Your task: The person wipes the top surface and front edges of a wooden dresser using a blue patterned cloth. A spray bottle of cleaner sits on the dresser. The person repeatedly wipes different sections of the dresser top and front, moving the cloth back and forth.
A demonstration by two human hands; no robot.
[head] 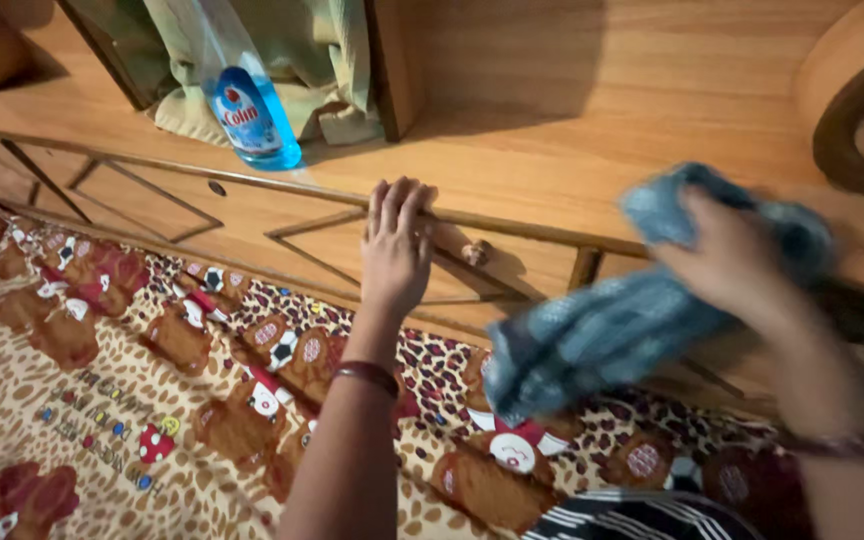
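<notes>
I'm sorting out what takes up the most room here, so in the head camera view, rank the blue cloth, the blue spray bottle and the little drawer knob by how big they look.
1. Blue cloth, held in the right hand; blurred and near the camera, so it may look oversized.
2. Blue spray bottle, top cut off by the frame.
3. Drawer knob, beside the left hand.

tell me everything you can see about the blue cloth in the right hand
The blue cloth is soft, mottled blue-grey fabric, bunched and motion-blurred. The right hand clutches its upper part in a closed grip; the rest hangs loose down to the left, in front of the wooden headboard and above the patterned bedsheet. Its weave and edges are too blurred to tell.
</notes>
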